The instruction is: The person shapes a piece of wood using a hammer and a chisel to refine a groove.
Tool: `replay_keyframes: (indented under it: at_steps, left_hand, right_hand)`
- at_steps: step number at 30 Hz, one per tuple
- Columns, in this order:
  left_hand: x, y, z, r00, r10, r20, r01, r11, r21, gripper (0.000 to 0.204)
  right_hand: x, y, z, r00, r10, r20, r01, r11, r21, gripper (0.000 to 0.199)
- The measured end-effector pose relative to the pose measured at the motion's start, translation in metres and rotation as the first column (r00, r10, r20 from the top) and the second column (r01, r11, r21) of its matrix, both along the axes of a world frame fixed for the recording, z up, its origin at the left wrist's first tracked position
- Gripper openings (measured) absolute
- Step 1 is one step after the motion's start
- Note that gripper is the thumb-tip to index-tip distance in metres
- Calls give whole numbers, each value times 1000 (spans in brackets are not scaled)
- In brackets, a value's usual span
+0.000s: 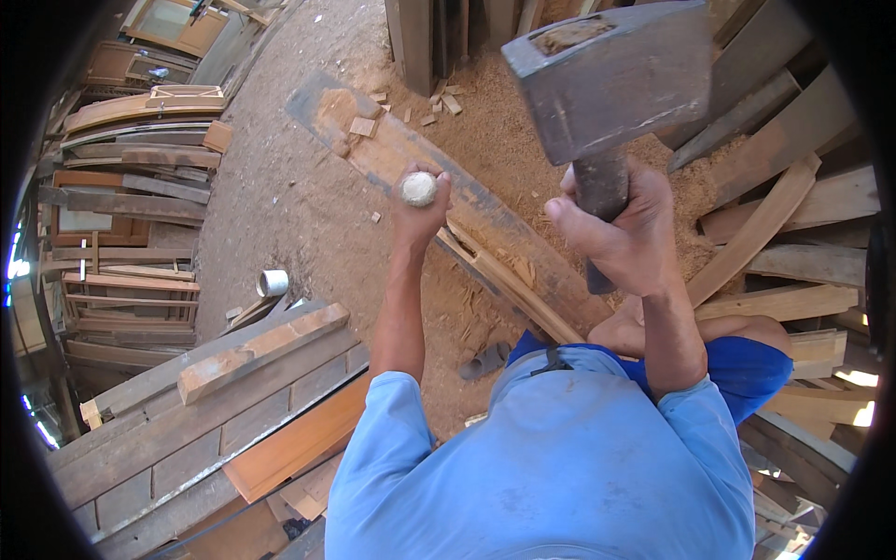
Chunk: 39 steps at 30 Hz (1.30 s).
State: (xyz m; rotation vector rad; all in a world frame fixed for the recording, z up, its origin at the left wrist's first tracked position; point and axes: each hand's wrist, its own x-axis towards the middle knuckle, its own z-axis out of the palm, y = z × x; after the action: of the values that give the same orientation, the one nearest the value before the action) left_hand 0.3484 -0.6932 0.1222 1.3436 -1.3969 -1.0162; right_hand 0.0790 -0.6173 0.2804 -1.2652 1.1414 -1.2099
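My right hand (633, 229) is wrapped round the dark handle of a big wooden mallet (616, 89), whose block head is raised close to the view. In my left hand (422, 220), closed in a fist, stands what looks like a chisel (418, 189), seen end-on by its round, pale handle top; its blade is hidden below the fist. Beneath that hand a narrow wooden piece (527, 301) with a slot cut into it runs back toward my lap. It lies along a wide worn plank (485, 210). The mallet head is apart from the chisel handle.
Shavings and small wood chips (363, 126) lie on the plank and the dirt floor. Stacked beams (261, 355) stand at the lower left, with a white cup (273, 283) nearby. Curved timber (761, 233) leans at the right. A sandal (485, 360) lies near my lap.
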Motion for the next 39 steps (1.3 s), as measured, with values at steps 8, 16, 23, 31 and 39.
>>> replay_keyframes:
  at_steps: [8, 16, 23, 31, 39]
  left_hand:
    - [-1, -4, -14, 988, -5, 153, 5, 1000, -1, 14]
    - [-32, 2, -23, 957, 0, 291, 73, 968, -240, 23]
    - [-13, -7, -41, 979, -20, 205, 15, 1000, 24, 15]
    - [-9, -16, -26, 974, -51, 219, 67, 996, -64, 13]
    - [-10, -18, -31, 984, -20, 177, 26, 999, -32, 14]
  right_hand:
    - [-3, -11, -5, 991, -50, -124, 45, 998, -42, 21]
    - [22, -41, -79, 578, 245, -779, -250, 961, 117, 37]
    - [18, -37, -18, 924, -29, -381, 11, 999, -50, 31]
    - [5, -34, -1, 968, -82, -239, 70, 996, -59, 29]
    - [4, -34, -15, 973, -34, -227, 25, 999, -41, 39]
